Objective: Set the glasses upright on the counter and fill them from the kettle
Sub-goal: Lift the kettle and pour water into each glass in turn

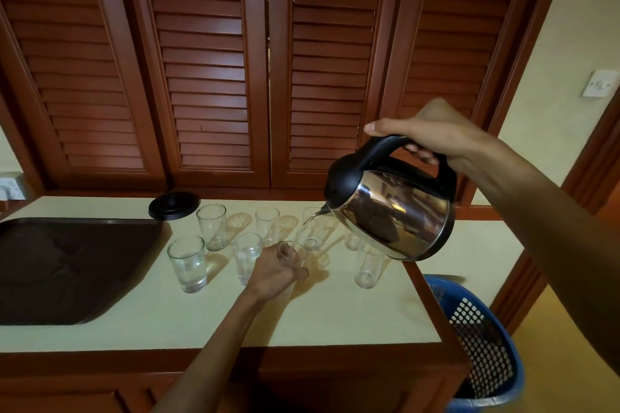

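On the pale cream counter (335,312) in front of us, our left hand (275,273) is wrapped around a clear tapered drinking glass (291,256), fingers curled about its lower body while its rim shows above the knuckles. Above and to the right of that hand, our right hand (432,134) grips the black plastic handle of a polished steel kettle with a black lid (396,208), thumb stretched forward along the top of the handle. The kettle is tilted spout-down toward the left, and a thin stream of water (310,218) leaves the spout above the held glass; whether it lands in that glass or in the one behind it we cannot tell.

Just left of our left hand stands a second clear glass (246,256) with some water in its base, and further left a third (188,263), also partly filled. Beyond the left hand stand three more upright glasses in a back row (212,226) (267,225) (313,231). To the right of the left hand, under the kettle's body, another upright glass (367,266) stands near the counter's edge, and one more (354,240) is partly hidden behind the kettle.

Far left of the hands lies a dark brown rectangular tray (67,265), and behind it a round black kettle base (174,205). Below our right forearm a blue perforated plastic basket (483,345) sits on the floor. Reddish wooden louvred shutters (201,60) fill the wall behind.
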